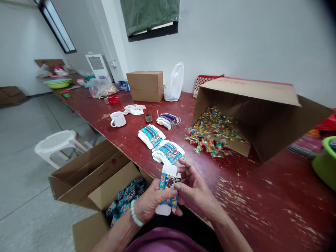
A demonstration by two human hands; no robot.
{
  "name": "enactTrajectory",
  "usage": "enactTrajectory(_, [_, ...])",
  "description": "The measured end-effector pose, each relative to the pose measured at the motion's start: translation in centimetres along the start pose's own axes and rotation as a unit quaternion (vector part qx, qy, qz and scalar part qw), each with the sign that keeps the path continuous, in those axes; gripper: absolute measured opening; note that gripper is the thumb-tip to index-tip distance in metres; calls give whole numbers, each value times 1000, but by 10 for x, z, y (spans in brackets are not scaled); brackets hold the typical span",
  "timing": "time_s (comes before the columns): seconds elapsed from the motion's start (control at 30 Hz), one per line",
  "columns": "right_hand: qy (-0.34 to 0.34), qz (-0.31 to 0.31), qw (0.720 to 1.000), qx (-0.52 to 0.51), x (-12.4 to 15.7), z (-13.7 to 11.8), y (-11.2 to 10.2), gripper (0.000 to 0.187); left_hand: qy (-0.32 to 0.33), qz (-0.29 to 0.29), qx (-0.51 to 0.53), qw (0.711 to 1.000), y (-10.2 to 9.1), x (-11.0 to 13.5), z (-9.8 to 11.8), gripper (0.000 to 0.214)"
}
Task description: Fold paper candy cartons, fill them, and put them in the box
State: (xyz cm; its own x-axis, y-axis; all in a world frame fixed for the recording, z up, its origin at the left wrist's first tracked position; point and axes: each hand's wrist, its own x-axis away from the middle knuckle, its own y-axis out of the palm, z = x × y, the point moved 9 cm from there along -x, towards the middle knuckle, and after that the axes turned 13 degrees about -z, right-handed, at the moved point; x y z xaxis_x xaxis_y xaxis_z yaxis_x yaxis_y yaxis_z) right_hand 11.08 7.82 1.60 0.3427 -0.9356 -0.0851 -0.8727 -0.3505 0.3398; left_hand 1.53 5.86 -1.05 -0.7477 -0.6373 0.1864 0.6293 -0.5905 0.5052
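Small printed carton (168,187), held over the near edge of a worn red table (262,196), stands on end with its long axis running away from the person. Its open white top flap points toward the stacks beyond and its lower flap points back at the lap. The left hand (149,203), with a white bead bracelet (135,213) at the wrist, is wrapped around the carton's left side. The right hand (195,189) pinches its right edge between thumb and fingers. Just beyond lie two stacks of flat cartons (169,152), and a third stack sits farther back. To the right, a large cardboard box (249,89) lies on its side and spills wrapped candies (212,134) onto the table. Below the table's edge, an open floor box (112,185) holds folded cartons (128,196). A white mug (118,119) stands well apart on the left.
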Motion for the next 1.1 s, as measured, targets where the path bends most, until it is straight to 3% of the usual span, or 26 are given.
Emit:
enactTrajectory(0.1, [52,9,998,-40,-1,11,0,41,4,35,-28,999,-6,-1,-1,36])
enactTrajectory(0.17, [50,31,998,-21,-2,10,-4,31,20,54,-63,996,-8,-1,4,33])
enactTrajectory(0.33, [-9,109,994,29,-1,-6,-16,36,109,166,-173,965,-18,13,32,45])
enactTrajectory(0.47, [-23,120,992,19,-1,-1,-15,35,153,244,-214,934,-23,26,37,61])
enactTrajectory(0.6, [-29,107,994,-7,1,19,-16,27,138,228,-201,943,-22,25,33,52])
enactTrajectory(0.7, [-16,92,995,37,4,28,-22,23,108,190,-166,962,-22,20,29,45])
enactTrajectory(0.83, [27,67,993,89,5,23,-23,25,78,161,-162,970,-25,15,27,28])
enactTrajectory(1.0, [35,52,998,25,0,9,-16,33,87,169,-270,944,-26,16,36,22])
enactTrajectory(1.1, [42,-1,997,66,-2,11,-9,29,105,161,-233,953,-24,18,36,18])
